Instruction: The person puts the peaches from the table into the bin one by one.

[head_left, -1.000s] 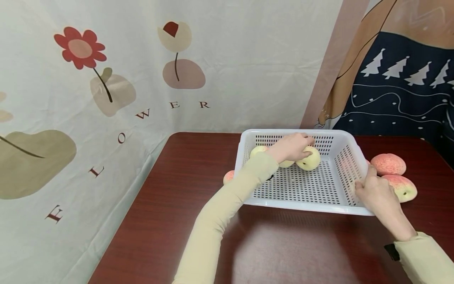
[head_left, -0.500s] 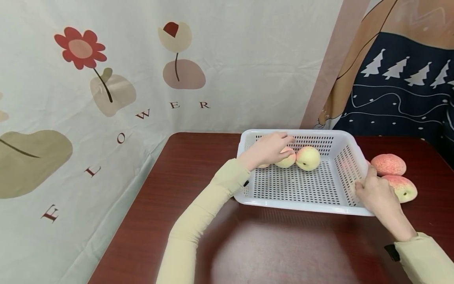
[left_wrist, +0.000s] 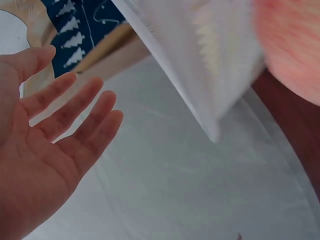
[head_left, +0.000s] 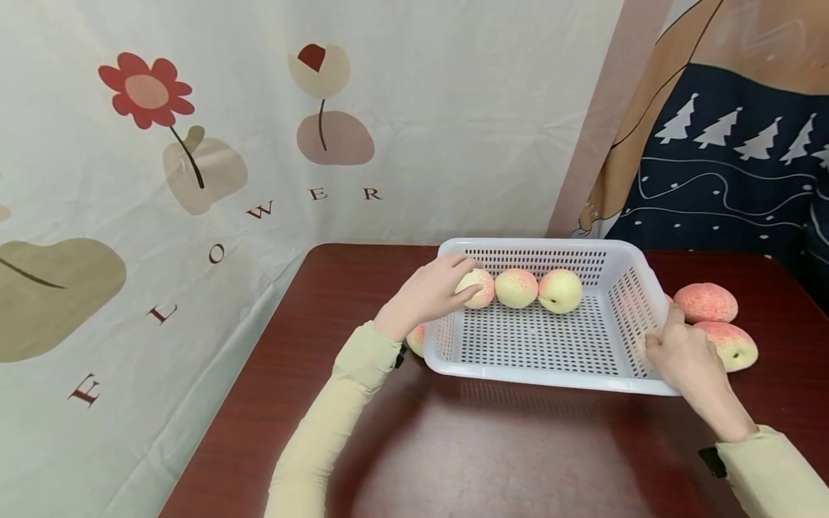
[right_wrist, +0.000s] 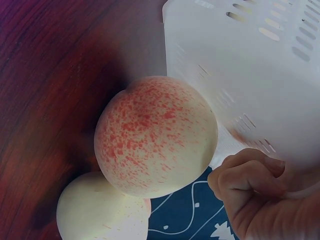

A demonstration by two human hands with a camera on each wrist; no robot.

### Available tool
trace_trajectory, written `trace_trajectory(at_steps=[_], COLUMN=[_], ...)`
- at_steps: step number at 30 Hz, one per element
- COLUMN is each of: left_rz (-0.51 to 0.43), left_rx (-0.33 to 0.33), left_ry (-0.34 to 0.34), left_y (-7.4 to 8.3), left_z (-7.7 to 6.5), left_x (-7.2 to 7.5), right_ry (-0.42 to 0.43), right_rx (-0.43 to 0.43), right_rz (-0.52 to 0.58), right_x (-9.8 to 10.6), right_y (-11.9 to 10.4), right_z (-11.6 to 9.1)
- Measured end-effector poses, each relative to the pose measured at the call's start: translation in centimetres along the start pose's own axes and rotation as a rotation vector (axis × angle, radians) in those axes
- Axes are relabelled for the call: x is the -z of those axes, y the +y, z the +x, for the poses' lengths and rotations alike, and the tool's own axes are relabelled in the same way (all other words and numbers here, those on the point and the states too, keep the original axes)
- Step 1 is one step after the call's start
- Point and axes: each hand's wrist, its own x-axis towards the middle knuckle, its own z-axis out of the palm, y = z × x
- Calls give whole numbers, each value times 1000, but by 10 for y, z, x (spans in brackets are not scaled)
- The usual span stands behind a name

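A white perforated plastic basket (head_left: 550, 379) stands on the table, with a row of three pink-and-yellow peaches inside along its back: a left peach (head_left: 482, 290), a middle peach (head_left: 516, 288) and a right peach (head_left: 560, 291). My left hand (head_left: 424, 293) hovers over the basket's left rim, its fingertips overlapping the left peach in the head view. In the left wrist view that hand (left_wrist: 55, 135) has loosely spread fingers and holds nothing. My right hand (head_left: 689, 360) grips the right rim, its fingers curled there in the right wrist view.
Right of the basket lie a redder peach (head_left: 706, 302) and a pink-yellow peach (head_left: 730, 347), with another partly hidden behind the basket wall. One more peach (head_left: 416, 341) sits outside the left wall. A printed cloth (head_left: 421, 144) hangs behind the dark red table (head_left: 531, 460).
My left hand has moved left from the right peach, across the row, to the basket's left rim, uncovering the peaches. My right hand has stayed on the right rim.
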Motion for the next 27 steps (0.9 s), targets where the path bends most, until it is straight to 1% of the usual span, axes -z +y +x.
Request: trace_trajectory(at_steps=[4,7,13,16,21,27], left_rz=[29,40,21,16,13,-27], left_rx=[41,72,149,165,155,146], left_ry=[34,46,35,23,-4,-62], left_y=[-15,-26,-46,-53,-56,-55], left_z=[-16,-28,-49,-58,-65,-65], left_x=[-4,-8,-19,-25,-37,-52], right_ry=[6,4,-4,1,5,-1], right_rx=[8,8,7,11,9,4], right_rz=[-4,0,4,2,-2,-4], right_x=[0,0,1,0,0,0], right_y=[0,0,0,0,0,0], right_z=[0,0,0,0,1,1])
